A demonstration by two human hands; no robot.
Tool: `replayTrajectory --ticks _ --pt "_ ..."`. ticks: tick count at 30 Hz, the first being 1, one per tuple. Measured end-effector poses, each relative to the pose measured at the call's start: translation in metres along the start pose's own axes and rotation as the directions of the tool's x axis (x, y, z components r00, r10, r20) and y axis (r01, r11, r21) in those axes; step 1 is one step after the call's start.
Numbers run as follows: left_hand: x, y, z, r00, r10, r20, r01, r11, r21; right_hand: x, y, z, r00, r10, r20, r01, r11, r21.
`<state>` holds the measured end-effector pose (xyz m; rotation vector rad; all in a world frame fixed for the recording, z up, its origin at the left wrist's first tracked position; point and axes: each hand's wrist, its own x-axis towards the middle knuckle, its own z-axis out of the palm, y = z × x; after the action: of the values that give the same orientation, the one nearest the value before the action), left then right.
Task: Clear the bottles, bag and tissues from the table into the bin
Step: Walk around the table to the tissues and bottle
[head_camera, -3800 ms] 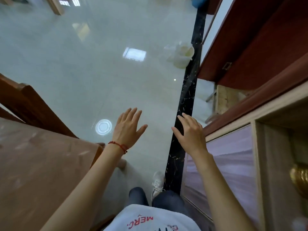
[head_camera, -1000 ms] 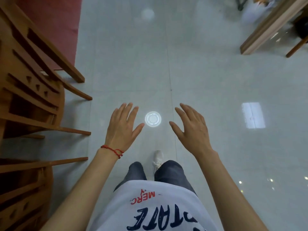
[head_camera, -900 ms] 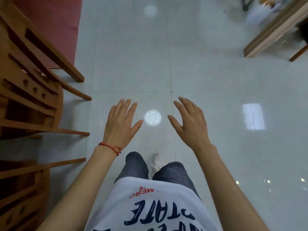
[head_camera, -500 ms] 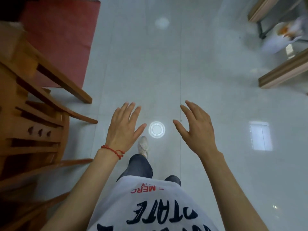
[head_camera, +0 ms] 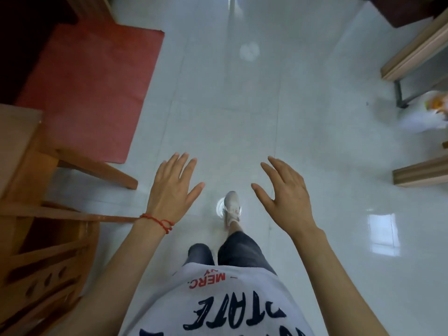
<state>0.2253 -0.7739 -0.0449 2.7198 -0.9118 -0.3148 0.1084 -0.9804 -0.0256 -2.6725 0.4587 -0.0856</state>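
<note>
A white bag (head_camera: 423,117) with something orange showing at its top is seen blurred on the pale tiled floor (head_camera: 230,105), at the far right edge, just beside the dark metal leg of a wood-edged table (head_camera: 417,47). What it holds cannot be made out beyond the orange patch; whether it is the bin or the task's bag cannot be told. No bottles or tissues can be picked out.

Well to the left of the bag, two bare hands are held out over the floor, palms down. The left hand (head_camera: 173,190), a red cord bracelet (head_camera: 158,221) at its wrist, is shown with fingers straight and slightly spread, holding nothing. The right hand (head_camera: 288,192) is shown with fingers loosely bent and apart, also holding nothing. Between them one white shoe (head_camera: 231,206) is planted forward on the floor.

Farther left of the bag, a red mat (head_camera: 92,86) lies on the floor, with one wooden chair (head_camera: 36,214) nearest the left edge.

Compared with half a second ago, the bag is now lower and nearer the right edge, more of the red mat is shown, and the shoe has stepped further forward between the hands.
</note>
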Motion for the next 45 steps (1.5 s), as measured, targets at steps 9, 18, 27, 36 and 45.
replayTrajectory --ticks 9,18,27,36,45 --pt "0.143 -0.021 -0.028 0.991 -0.129 -0.028 0.129 0.992 -0.006 0.186 0.018 -0.022 0.992 -0.125 0.028 0.126 0.992 -0.007" --pt "0.242 -0.068 -0.062 0.957 -0.287 -0.054 0.283 0.957 -0.062 0.335 -0.006 -0.014 0.96 -0.255 0.117 0.257 0.966 -0.002" --pt "0.347 -0.177 -0.093 0.937 -0.328 -0.118 0.324 0.945 -0.045 0.478 -0.075 0.034 0.934 -0.324 0.151 0.325 0.945 0.018" --pt "0.416 -0.289 -0.161 0.9 -0.407 -0.155 0.409 0.912 -0.022 0.61 -0.178 0.065 0.889 -0.424 0.173 0.419 0.906 0.068" --pt "0.438 -0.359 -0.193 0.741 -0.646 -0.181 0.628 0.763 -0.154 0.724 -0.268 0.103 0.713 -0.662 0.23 0.655 0.746 0.117"
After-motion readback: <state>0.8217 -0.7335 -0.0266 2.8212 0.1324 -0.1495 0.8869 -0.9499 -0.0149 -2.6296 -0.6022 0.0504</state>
